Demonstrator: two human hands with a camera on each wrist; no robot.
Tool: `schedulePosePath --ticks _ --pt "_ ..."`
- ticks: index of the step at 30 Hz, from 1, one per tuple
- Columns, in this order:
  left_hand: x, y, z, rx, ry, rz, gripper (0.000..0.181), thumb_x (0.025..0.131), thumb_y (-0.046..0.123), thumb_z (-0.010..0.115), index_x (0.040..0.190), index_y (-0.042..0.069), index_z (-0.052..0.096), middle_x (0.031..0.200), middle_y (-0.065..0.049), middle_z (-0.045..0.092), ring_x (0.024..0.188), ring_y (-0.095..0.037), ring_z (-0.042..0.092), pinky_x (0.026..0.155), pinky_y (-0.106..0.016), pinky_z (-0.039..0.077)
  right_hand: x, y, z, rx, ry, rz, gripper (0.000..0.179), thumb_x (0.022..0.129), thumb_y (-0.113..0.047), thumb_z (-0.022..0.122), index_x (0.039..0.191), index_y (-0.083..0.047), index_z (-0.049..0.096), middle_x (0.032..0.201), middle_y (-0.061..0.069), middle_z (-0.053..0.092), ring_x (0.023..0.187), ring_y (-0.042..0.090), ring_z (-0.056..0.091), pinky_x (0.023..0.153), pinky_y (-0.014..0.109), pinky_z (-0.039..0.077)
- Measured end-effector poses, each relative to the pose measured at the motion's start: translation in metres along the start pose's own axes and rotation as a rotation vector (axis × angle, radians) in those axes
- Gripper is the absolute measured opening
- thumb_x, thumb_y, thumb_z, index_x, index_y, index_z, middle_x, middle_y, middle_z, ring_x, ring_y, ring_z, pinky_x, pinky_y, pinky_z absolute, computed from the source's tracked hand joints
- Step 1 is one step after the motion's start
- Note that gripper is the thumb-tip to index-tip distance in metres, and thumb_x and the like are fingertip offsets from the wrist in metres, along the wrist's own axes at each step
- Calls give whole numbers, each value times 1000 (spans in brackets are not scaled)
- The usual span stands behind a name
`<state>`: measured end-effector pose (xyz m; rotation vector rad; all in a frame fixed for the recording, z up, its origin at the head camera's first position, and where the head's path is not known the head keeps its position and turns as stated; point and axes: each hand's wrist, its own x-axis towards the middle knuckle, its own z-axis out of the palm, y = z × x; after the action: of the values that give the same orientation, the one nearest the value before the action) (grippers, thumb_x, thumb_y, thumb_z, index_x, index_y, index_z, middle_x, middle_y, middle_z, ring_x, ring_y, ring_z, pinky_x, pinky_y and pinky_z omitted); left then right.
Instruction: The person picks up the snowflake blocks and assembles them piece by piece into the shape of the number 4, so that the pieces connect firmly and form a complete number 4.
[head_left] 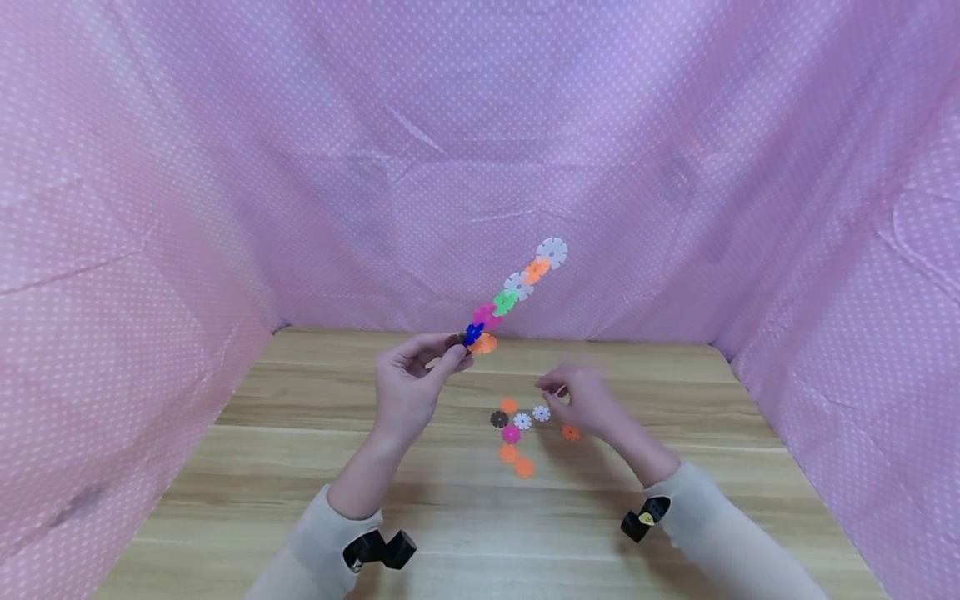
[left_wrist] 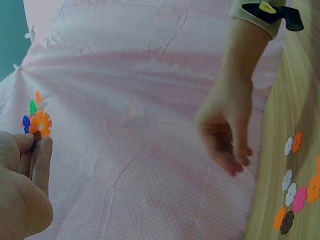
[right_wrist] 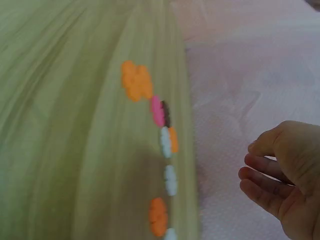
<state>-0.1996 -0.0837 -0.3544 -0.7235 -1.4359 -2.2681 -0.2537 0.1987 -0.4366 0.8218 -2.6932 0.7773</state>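
Observation:
In the head view my left hand (head_left: 411, 383) pinches a brown notched disc (head_left: 454, 340) between thumb and fingers. The brown disc is at the lower end of a chain of interlocking discs, held up and slanting to the upper right. Along it come a blue disc (head_left: 474, 333), an orange disc (head_left: 483, 343) off to the side, a pink disc (head_left: 486, 316), a green disc (head_left: 506, 302), then white and orange ones, with a white disc (head_left: 552, 252) at the top. My right hand (head_left: 588, 404) hovers over the loose discs, its relaxed fingers holding nothing in the right wrist view.
Loose discs lie on the wooden table (head_left: 450, 533): a brown disc (head_left: 498, 419), a pink disc (head_left: 511, 434), white discs (head_left: 522, 422) and several orange discs (head_left: 524, 467). One orange disc (head_left: 571, 433) lies below my right hand. Pink dotted cloth (head_left: 420, 192) surrounds the table.

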Motion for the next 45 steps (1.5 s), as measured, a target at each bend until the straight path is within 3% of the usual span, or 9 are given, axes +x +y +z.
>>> schedulePosePath --ticks 7,12,17,27,30,36,45 --pt "-2 1 1 8 0 -3 32 89 -22 67 97 5 80 99 1 83 87 -12 80 79 -34 71 -5 21 27 -39 -111 113 21 93 -1 73 114 0 78 113 15 79 101 29 76 86 38 70" --pt "-3 1 1 1 -8 2 35 89 -23 67 97 9 80 100 1 83 90 -12 80 80 -35 71 -9 24 39 -77 -121 46 22 91 5 71 112 3 77 114 19 78 107 36 76 97 48 67" --pt "-3 1 1 4 -8 -5 37 90 -23 67 97 11 80 100 1 82 92 -12 80 81 -35 70 -10 26 46 -90 -138 -27 18 92 10 66 100 1 78 101 14 78 95 27 76 88 42 69" --pt "-3 -1 0 15 -5 -7 31 89 -22 67 98 5 80 100 1 83 91 -12 80 80 -36 71 -11 25 50 -159 -143 30 17 93 5 69 108 3 77 104 15 75 100 31 73 93 45 67" --pt "-3 -1 0 22 -3 -12 28 90 -22 68 98 3 79 100 1 83 91 -12 80 81 -36 71 -11 24 50 -164 -164 83 13 94 1 70 106 2 74 104 13 72 100 28 70 93 44 67" --pt "-3 -2 -1 29 0 -18 21 90 -21 68 99 -6 78 99 1 83 91 -12 80 80 -36 71 -10 26 48 -51 -198 216 17 90 3 69 103 -7 63 94 3 65 86 14 62 79 30 64" --pt "-1 -2 -1 36 -3 -19 13 90 -21 68 101 -16 73 99 2 83 90 -12 80 81 -36 71 3 15 22 126 -44 214 9 96 -1 72 104 -3 70 89 5 71 80 11 64 69 23 59"
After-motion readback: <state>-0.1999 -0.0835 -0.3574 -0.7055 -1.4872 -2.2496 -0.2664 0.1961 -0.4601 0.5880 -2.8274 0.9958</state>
